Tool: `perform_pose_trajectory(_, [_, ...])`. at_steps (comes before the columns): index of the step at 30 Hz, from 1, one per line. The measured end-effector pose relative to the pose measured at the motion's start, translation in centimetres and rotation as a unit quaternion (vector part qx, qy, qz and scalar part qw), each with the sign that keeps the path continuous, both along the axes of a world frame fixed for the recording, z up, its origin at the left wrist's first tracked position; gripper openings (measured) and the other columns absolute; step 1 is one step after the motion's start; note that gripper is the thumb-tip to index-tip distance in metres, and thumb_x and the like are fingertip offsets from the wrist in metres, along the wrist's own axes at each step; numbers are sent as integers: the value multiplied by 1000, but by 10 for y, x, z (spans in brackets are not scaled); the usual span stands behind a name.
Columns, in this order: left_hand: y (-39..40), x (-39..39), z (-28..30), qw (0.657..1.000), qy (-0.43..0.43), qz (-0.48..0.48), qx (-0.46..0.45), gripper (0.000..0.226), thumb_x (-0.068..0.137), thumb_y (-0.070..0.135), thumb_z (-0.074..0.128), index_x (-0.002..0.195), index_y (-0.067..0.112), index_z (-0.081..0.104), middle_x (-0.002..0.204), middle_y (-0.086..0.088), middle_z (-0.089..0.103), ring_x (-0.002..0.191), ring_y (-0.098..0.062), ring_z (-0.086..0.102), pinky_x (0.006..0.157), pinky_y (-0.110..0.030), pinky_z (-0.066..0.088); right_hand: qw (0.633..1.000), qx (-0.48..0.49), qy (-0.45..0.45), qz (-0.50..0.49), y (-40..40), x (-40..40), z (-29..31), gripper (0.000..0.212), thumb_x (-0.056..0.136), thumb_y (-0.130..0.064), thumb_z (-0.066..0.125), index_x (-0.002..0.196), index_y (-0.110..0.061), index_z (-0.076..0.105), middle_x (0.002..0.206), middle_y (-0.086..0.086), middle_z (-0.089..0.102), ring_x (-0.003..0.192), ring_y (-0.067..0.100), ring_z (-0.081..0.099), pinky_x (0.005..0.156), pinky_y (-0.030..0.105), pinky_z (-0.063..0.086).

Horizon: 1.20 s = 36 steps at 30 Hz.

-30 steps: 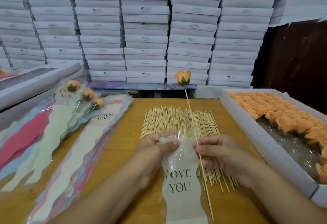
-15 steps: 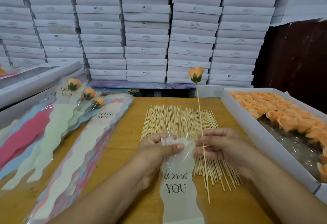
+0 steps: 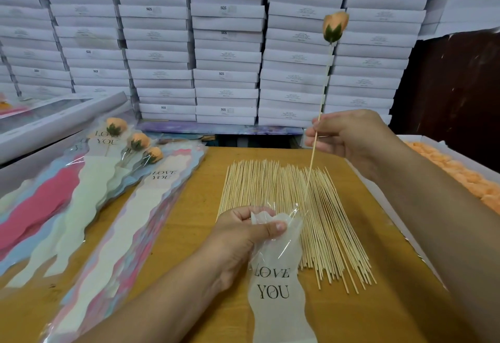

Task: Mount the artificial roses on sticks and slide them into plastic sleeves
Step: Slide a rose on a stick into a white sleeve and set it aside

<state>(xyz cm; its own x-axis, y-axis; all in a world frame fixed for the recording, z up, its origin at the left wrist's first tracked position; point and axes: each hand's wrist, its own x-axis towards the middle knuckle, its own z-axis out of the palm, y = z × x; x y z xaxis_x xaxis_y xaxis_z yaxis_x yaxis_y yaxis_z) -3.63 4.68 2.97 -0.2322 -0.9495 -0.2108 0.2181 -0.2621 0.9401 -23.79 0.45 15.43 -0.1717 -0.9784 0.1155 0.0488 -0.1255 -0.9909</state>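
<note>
My right hand point(image 3: 349, 132) pinches a thin wooden stick point(image 3: 323, 90) raised high, with an orange rose point(image 3: 335, 27) on its top. The stick's lower tip hangs just above the open mouth of a clear plastic sleeve point(image 3: 278, 269) printed "LOVE YOU". My left hand point(image 3: 243, 237) pinches that sleeve's top edge near the table's front middle. A pile of loose sticks point(image 3: 292, 207) lies on the wooden table point(image 3: 189, 234) behind the sleeve. Three sleeved roses point(image 3: 135, 141) lie at the left.
Stacks of empty sleeves point(image 3: 89, 220) in pink, white and blue fan across the left side. A white box of orange rose heads point(image 3: 465, 172) stands at the right edge. White cartons point(image 3: 224, 44) are stacked along the back wall. A long white box point(image 3: 54, 123) sits at far left.
My right hand has lifted the rose on its stick up and to the right, pulling the stick's lower end up to the sleeve's mouth. My left hand keeps holding the sleeve's top.
</note>
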Motion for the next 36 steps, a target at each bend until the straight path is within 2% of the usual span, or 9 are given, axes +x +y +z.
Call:
perform_pose_trajectory(6, [1, 1, 1, 1000, 0, -6, 3, 60, 50, 8, 92, 106, 5, 69, 97, -18, 77, 85, -33, 75, 70, -39, 61, 1000, 8, 17, -4, -3, 6, -11, 10, 86, 5, 67, 96, 3, 68, 77, 14, 75, 69, 22, 76, 55, 20, 58])
perform_pose_trajectory(11, [1, 1, 3, 1000, -7, 0, 10, 65, 56, 7, 91, 116, 1, 66, 102, -21, 75, 95, -39, 73, 88, -53, 58, 999, 29, 34, 26, 2, 12, -28, 7, 89, 4, 64, 94, 1, 68, 73, 10, 75, 66, 20, 75, 53, 20, 57])
perform_pose_trajectory(15, [0, 0, 3, 1000, -5, 18, 11, 63, 58, 6, 90, 117, 0, 66, 104, -23, 75, 99, -42, 71, 92, -56, 56, 997, 41, 32, 49, 6, 20, -39, 6, 89, 4, 64, 93, 0, 67, 71, 9, 75, 66, 20, 75, 53, 20, 57])
perform_pose_trajectory(21, [-2, -1, 3, 999, 6, 26, 17, 53, 64, 5, 88, 113, 1, 69, 102, -22, 75, 98, -41, 72, 86, -47, 60, 995, 55, 41, 77, 11, 28, -50, 4, 90, 0, 67, 90, -3, 70, 79, 11, 77, 74, 22, 76, 54, 20, 57])
perform_pose_trajectory(24, [-2, 0, 3, 999, 20, 26, 15, 54, 61, 7, 88, 111, 2, 69, 100, -22, 75, 84, -33, 73, 79, -41, 61, 993, 61, 43, 88, 12, 31, -56, 5, 89, -1, 69, 93, -3, 70, 81, 10, 77, 76, 20, 76, 57, 21, 58])
perform_pose_trajectory(28, [-1, 1, 4, 1000, 26, 10, 10, 45, 64, 7, 87, 106, 3, 69, 95, -20, 76, 75, -27, 73, 64, -33, 59, 989, 69, 82, 99, 11, 32, -62, 6, 88, -8, 72, 92, -12, 70, 84, 4, 78, 83, 14, 76, 77, 30, 57])
perform_pose_trajectory(32, [0, 0, 5, 999, 32, 13, 9, 54, 63, 6, 86, 113, 3, 66, 100, -22, 75, 79, -28, 73, 69, -35, 59, 989, 76, 89, 96, 11, 33, -66, 5, 88, -11, 73, 92, -15, 71, 84, 1, 79, 83, 10, 75, 89, 35, 53])
perform_pose_trajectory(36, [1, 0, 7, 999, 34, 12, -3, 43, 70, 2, 84, 110, 0, 68, 102, -25, 74, 80, -30, 72, 77, -37, 60, 984, 90, 114, 99, 13, 34, -66, 9, 86, -17, 75, 94, -16, 72, 85, -2, 79, 85, 4, 73, 89, 36, 47])
